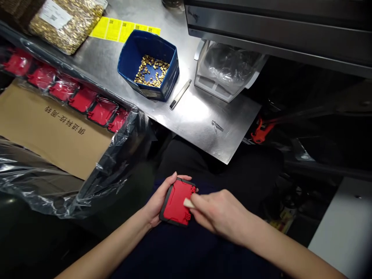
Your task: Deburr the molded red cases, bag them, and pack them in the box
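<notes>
A flat red plastic part with a black rim (177,202) is held low over the lap, below the edge of the shiny metal desk (203,116). It is gripped from the left by the left hand (157,201), with the fingers wrapped round its far edge. A small pale piece (188,202) is pinched in the right hand (221,213) and pressed on the part's right side. Most of that piece is hidden by the fingers, so what it is cannot be told.

On the desk, small gold bits are kept in a blue box (148,64). A thin silver tool (180,94) is laid just beside it. More red parts (84,99) are seen through a clear plastic bag on the left, partly covered by brown cardboard (49,131). The right side is too dark to make out.
</notes>
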The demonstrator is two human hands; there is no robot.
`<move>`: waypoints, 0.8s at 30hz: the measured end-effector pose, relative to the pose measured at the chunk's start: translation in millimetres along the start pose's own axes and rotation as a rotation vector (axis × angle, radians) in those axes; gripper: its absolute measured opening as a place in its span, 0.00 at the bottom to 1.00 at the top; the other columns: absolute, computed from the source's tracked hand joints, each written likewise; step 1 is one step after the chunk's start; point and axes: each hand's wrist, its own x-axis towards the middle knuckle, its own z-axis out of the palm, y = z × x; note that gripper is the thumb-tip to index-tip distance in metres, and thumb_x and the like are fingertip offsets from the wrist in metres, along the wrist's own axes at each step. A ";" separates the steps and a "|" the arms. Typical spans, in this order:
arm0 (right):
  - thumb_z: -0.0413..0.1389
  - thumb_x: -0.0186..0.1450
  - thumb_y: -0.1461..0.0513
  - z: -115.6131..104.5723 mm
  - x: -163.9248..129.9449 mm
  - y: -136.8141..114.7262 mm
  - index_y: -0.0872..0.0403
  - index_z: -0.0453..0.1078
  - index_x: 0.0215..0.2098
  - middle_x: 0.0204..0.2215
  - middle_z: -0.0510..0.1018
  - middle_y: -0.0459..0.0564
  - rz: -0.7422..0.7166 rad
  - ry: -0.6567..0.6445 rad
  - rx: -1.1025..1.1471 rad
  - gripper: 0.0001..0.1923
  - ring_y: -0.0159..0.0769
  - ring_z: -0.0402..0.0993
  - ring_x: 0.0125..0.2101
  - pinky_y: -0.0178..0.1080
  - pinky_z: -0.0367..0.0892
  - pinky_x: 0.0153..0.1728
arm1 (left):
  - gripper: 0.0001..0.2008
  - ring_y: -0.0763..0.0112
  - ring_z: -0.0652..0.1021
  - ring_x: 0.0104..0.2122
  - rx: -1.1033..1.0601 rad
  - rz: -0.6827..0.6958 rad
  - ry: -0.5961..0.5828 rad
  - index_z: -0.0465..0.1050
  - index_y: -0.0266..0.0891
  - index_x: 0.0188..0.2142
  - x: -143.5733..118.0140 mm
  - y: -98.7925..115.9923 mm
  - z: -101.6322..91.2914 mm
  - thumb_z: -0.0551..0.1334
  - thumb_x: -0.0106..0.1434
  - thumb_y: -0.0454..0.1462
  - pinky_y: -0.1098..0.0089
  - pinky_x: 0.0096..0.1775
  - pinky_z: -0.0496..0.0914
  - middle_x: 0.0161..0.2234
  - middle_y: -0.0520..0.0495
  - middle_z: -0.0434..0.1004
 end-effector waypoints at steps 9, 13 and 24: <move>0.46 0.78 0.57 -6.7 0.6 -3.7 0.51 0.64 0.39 0.26 0.79 0.44 0.054 -0.161 -0.006 0.11 0.32 0.73 0.22 0.39 0.45 0.22 | 0.26 0.54 0.84 0.40 0.066 0.036 0.010 0.73 0.39 0.57 0.9 -1.4 -5.5 0.59 0.70 0.54 0.62 0.41 0.78 0.45 0.34 0.83; 0.46 0.78 0.57 -9.9 4.6 -8.7 0.51 0.63 0.39 0.28 0.80 0.43 0.111 -0.191 -0.003 0.11 0.32 0.74 0.24 0.38 0.44 0.23 | 0.26 0.53 0.84 0.42 0.041 -0.002 0.017 0.73 0.40 0.57 2.9 -1.8 -9.0 0.59 0.70 0.54 0.61 0.43 0.78 0.47 0.35 0.83; 0.45 0.78 0.57 -8.7 15.4 -20.8 0.51 0.63 0.38 0.26 0.80 0.43 0.225 -0.244 -0.024 0.12 0.31 0.74 0.22 0.38 0.44 0.23 | 0.28 0.56 0.83 0.40 0.087 -0.010 0.003 0.73 0.41 0.59 8.2 3.0 -15.5 0.60 0.69 0.55 0.62 0.41 0.77 0.46 0.36 0.83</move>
